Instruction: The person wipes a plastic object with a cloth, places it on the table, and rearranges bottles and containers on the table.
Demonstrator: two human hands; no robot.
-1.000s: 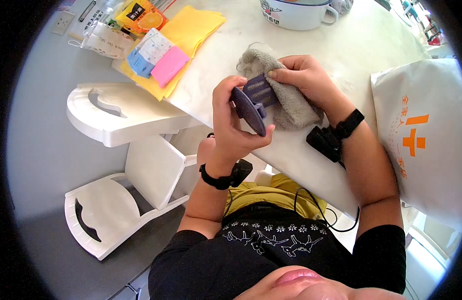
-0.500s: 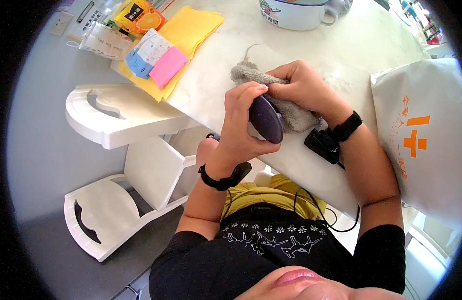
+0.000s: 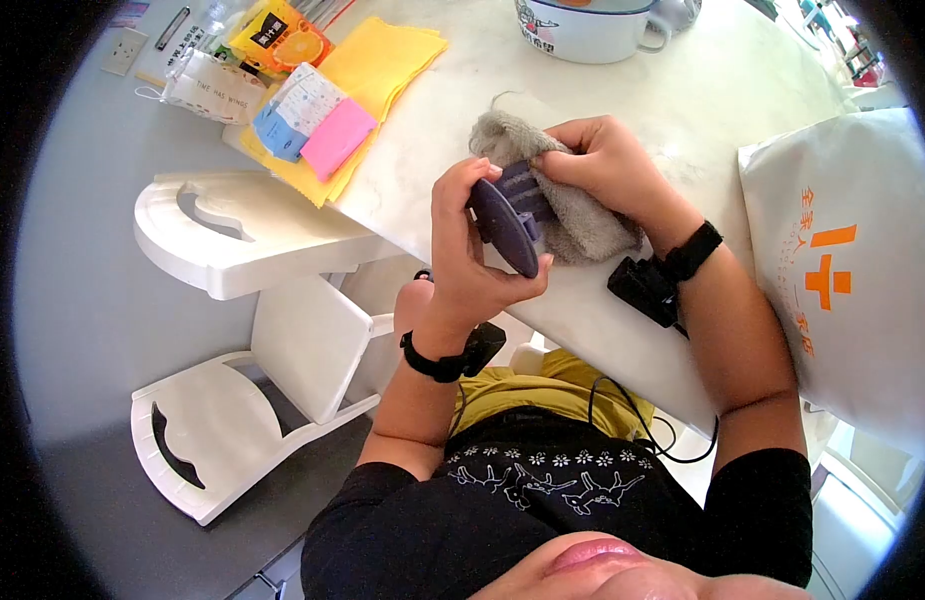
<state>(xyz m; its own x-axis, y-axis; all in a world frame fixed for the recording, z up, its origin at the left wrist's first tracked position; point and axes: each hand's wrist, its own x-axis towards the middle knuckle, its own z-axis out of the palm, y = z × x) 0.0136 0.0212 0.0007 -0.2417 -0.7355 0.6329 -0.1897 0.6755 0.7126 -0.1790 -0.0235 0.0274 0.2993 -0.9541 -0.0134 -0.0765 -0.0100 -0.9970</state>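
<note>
A dark purple slotted plastic piece with an oval plate (image 3: 504, 228) is gripped by my left hand (image 3: 464, 250), fingers at its top edge and thumb at its lower end. My right hand (image 3: 614, 180) pinches a grey cloth (image 3: 587, 222) against the slotted part, which shows between the cloth and the plate. The cloth lies bunched over the white table (image 3: 432, 130), with a loose thread at its far end. Each wrist wears a black strap with a small black device.
A yellow cloth (image 3: 392, 65) at the back left lies under a pink pad (image 3: 338, 138) and a blue-white packet. Behind are an orange pouch (image 3: 278, 38) and a white pouch. A white enamel pot (image 3: 587, 35) stands behind, a white bag (image 3: 847, 270) right, white chairs (image 3: 252, 235) left.
Over the last second, my left hand moved right towards the cloth, then back left. The slotted part was covered at half a second ago and shows again now.
</note>
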